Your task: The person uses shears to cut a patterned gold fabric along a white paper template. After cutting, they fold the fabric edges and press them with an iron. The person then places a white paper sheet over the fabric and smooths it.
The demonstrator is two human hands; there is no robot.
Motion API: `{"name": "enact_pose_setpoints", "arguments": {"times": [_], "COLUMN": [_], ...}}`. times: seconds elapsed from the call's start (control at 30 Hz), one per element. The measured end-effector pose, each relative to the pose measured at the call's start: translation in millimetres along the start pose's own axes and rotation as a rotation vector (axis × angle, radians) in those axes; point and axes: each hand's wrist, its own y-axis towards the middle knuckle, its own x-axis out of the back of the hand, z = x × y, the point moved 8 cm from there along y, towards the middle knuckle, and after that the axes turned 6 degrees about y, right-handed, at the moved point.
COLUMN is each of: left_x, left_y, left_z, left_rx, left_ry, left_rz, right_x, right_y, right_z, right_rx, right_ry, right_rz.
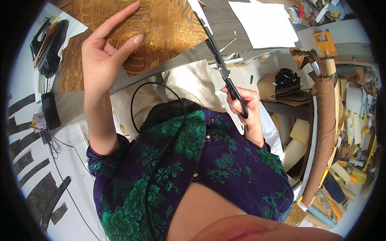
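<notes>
My left hand (100, 60) is over a golden-brown patterned fabric (167, 34), with the index finger and thumb stretched out and apart. Its other fingers curl partly out of sight, and nothing shows in its grasp. My right hand (248, 105) grips the black handles of long scissors (220, 59). Their blades point up and to the left, just past the right edge of the fabric. The fabric lies on a grey table (177, 59) whose near edge runs below it. I cannot tell whether the blades touch anything.
White sheets (263, 24) lie at the table's right. A black cable (132, 106) loops in front of my body. Dark fabric strips (44, 193) hang at left. On the right stand a brown fabric roll (323, 132), a cardboard box (267, 84) and crowded shelves.
</notes>
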Motion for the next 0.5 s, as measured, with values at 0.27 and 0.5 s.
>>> {"name": "enact_pose_setpoints", "arguments": {"times": [0.27,0.5], "left_x": [-8,-11], "left_y": [-1,-3], "left_z": [-2,-3], "left_rx": [-0.031,-0.007], "left_ry": [-0.040,-0.062], "left_rz": [0.084,0.096], "right_x": [-7,-3], "right_y": [1,-3], "right_z": [0,-6], "right_rx": [0.018,-0.013], "right_ry": [0.038,0.024], "right_rz": [0.017,-0.025]}}
